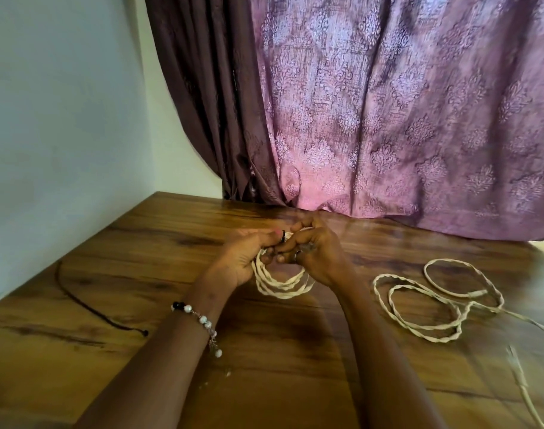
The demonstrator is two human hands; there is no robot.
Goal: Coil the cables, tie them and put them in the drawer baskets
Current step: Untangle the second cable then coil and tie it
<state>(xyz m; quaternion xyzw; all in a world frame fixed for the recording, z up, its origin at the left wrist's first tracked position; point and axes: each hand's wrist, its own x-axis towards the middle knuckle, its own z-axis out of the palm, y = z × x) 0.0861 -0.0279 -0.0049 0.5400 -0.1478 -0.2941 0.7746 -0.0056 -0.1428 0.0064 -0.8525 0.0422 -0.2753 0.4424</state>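
A cream twisted cable wound into a small coil (280, 286) hangs between both hands over the wooden table (159, 243). My left hand (242, 258) grips the coil's left side. My right hand (317, 252) holds its top right. Between the fingertips of both hands sits a small black tie (283, 236) at the top of the coil. A second cream twisted cable (431, 298) lies loose in open loops on the table to the right. A thin dark cable (88, 305) lies in a curve on the table at the left.
A purple patterned curtain (388, 119) hangs down to the table's back edge. A pale wall (63, 119) borders the table on the left. Another pale strand (524, 388) runs off the lower right corner. No drawer or basket is in view.
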